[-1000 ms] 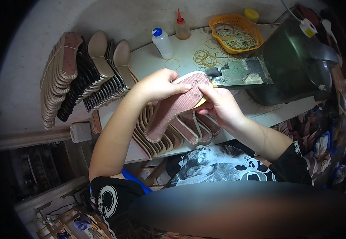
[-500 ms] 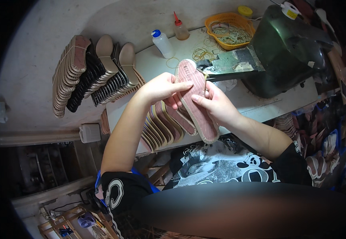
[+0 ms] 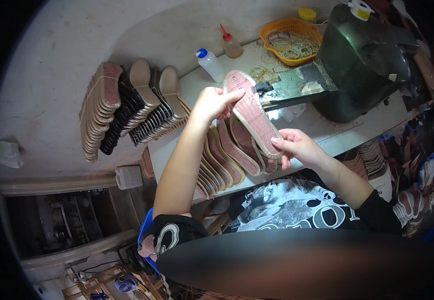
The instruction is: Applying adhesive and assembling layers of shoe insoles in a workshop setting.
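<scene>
Both my hands hold one pink shoe insole with a pale edge strip, tilted from upper left to lower right. My left hand grips it near the upper end, thumb on the top face and fingers beneath. At the lower end, my right hand pinches the edge between thumb and fingers. The insole's upper right edge is close beside the tip of the dark green machine's flat arm; whether they touch I cannot tell. Below my hands, a row of similar insoles leans along the near side of the white table.
Tied stacks of beige and black insoles stand at the left by the wall. Behind are a blue-capped bottle, a red-tipped bottle and an orange basket of rubber bands. The machine's bulky body occupies the right side.
My right hand has slid down to the insole's lower end, away from my left hand. The insole has shifted slightly up, and the whole view has shifted a little.
</scene>
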A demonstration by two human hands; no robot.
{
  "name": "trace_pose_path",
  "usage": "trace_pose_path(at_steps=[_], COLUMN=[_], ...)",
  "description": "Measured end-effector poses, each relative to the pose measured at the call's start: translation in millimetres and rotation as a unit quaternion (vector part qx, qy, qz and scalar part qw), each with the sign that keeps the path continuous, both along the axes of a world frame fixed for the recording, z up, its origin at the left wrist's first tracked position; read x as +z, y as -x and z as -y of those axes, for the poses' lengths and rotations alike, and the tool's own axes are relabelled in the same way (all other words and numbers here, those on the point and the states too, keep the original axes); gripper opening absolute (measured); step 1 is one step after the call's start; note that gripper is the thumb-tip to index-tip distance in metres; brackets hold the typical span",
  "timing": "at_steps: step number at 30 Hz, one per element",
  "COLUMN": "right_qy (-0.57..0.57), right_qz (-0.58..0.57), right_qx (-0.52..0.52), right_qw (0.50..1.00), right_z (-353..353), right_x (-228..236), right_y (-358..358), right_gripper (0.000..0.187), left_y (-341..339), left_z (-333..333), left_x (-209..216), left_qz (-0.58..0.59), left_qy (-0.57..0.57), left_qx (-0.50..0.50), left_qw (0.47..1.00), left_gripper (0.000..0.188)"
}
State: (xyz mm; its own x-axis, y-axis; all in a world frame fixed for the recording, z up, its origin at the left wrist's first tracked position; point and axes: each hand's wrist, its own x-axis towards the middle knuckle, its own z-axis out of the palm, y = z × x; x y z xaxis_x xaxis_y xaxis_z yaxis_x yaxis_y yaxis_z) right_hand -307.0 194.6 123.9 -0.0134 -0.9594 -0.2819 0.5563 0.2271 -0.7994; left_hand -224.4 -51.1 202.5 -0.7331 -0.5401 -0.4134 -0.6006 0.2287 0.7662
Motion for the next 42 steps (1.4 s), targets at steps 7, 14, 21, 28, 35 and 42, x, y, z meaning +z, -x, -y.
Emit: trace_pose_path(at_steps=[7, 14, 21, 28, 35, 42], right_qy=[0.007, -0.005, 0.018, 0.018, 0.078, 0.141], right_qz=[0.03, -0.173, -0.528, -0.648, -0.446, -0.184], right_qx=[0.002, 0.07, 0.043, 0.12, 0.101, -0.14], right_qw=[1.0, 0.982, 0.848, 0.752, 0.886, 0.963], right_z=[36.2, 43.9, 45.8, 35.2, 25.7, 35.9], right_x=[22.5, 15.8, -31.9, -13.0, 9.9, 28.9], right_y=[-14.0, -61.0, -77.6, -70.7, -71.3, -84.5], right_gripper=[0.022, 0.035, 0.059, 0.059, 0.06, 0.037], left_y=[-8.8, -122.9, -284.9, -254.9, -199.6, -114.5], left_z=[23.6, 19.1, 17.2, -7.5, -70.2, -115.3], left_x=[-7.7, -2.0, -178.7, -153.9, -50.9, -58.3], left_qz=[-0.115, -0.164, 0.095, -0.158, -0.213, -0.503], left_qy=[-0.105, -0.074, 0.154, 0.09, 0.21, -0.209], left_qx=[0.058, 0.153, 0.314, 0.443, 0.386, 0.34], left_qw=[0.986, 0.972, 0.932, 0.878, 0.873, 0.767], left_gripper=[0.03, 0.049, 0.076, 0.085, 0.106, 0.083])
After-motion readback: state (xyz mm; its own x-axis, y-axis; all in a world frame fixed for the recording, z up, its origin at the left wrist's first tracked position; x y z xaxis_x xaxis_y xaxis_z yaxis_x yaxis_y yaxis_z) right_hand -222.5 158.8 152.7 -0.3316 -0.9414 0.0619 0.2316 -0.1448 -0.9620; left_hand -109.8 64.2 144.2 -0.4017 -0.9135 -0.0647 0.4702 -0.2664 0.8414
